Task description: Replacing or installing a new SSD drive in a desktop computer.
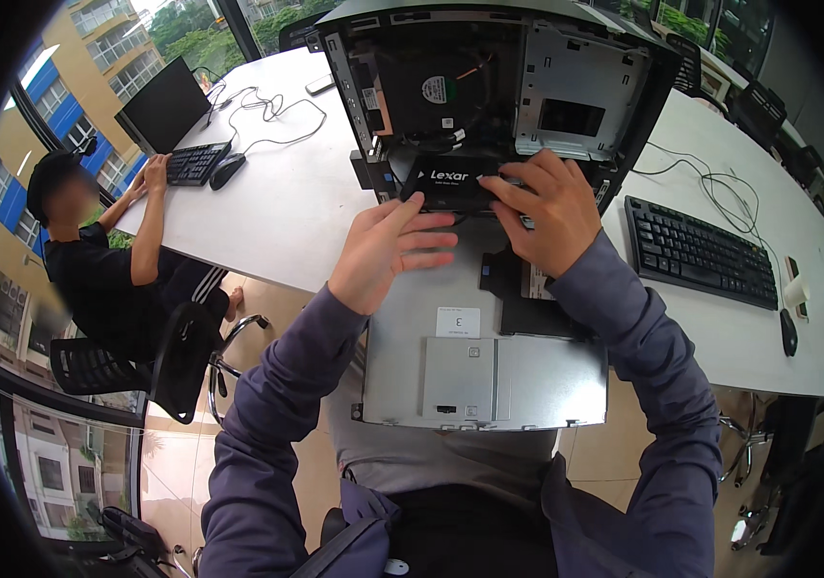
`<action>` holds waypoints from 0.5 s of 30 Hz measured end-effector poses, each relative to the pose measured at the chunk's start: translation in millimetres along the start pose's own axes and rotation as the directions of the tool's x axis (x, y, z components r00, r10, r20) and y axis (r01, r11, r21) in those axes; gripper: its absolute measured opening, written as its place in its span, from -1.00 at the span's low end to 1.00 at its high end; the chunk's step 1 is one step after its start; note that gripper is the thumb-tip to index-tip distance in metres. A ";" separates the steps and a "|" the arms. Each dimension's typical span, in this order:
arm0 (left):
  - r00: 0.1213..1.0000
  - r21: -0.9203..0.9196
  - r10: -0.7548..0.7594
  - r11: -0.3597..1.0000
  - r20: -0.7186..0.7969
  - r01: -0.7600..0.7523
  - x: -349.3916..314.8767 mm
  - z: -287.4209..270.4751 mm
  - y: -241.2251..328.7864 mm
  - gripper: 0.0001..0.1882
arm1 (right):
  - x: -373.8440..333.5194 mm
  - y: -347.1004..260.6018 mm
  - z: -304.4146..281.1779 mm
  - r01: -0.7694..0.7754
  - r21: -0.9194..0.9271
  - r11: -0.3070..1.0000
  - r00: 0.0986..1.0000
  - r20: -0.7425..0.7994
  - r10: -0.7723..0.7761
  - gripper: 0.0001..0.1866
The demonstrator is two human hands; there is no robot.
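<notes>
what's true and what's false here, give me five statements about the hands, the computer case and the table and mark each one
1. The computer case stands open. True.
2. The left hand has its fingers stretched out. True.
3. Both hands are typing. False: the right hand is at the right edge of the flat black drive.
4. A black mouse lies near the keyboard on the right. True.
5. Nobody else is around. False: another person sits at the white table, on the left.
</notes>
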State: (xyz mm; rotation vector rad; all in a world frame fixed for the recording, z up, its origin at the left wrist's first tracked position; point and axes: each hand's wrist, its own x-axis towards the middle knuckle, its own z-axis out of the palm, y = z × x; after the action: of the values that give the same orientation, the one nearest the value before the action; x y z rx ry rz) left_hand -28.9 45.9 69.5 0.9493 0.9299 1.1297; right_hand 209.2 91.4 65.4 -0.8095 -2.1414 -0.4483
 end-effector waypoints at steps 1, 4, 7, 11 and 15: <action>1.000 0.012 -0.019 1.000 -0.008 0.019 -1.5 -2.0 -0.9 -0.55 | 2.5 2.1 3.3 -0.007 0.009 1.000 1.000 -0.015 0.007 -0.68; 0.999 0.056 -0.025 0.998 -0.027 0.026 -5.4 -11.5 -5.9 -0.50 | 10.4 -3.9 10.3 0.013 -0.085 0.996 0.999 -0.033 -0.016 -0.68; 0.999 0.137 0.003 0.990 -0.052 0.004 -10.1 -18.1 -8.0 -0.49 | 11.5 -12.4 19.1 0.037 -0.231 0.972 0.999 0.013 -0.035 -0.71; 0.989 0.361 0.118 0.929 -0.091 -0.078 -11.1 -20.4 -10.3 -0.52 | 16.2 -14.5 21.2 0.075 -0.326 0.943 0.997 0.033 -0.068 -0.71; 0.959 0.481 0.260 0.859 -0.113 -0.176 -12.1 -22.8 -16.8 -0.63 | 21.7 -17.9 26.3 0.127 -0.392 0.911 0.990 0.110 -0.091 -0.64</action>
State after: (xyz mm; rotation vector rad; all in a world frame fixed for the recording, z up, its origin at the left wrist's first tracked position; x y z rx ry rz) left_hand -47.4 34.3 47.8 1.3940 1.2991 1.2186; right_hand 172.0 101.4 64.9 -0.9479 -2.2172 -0.9471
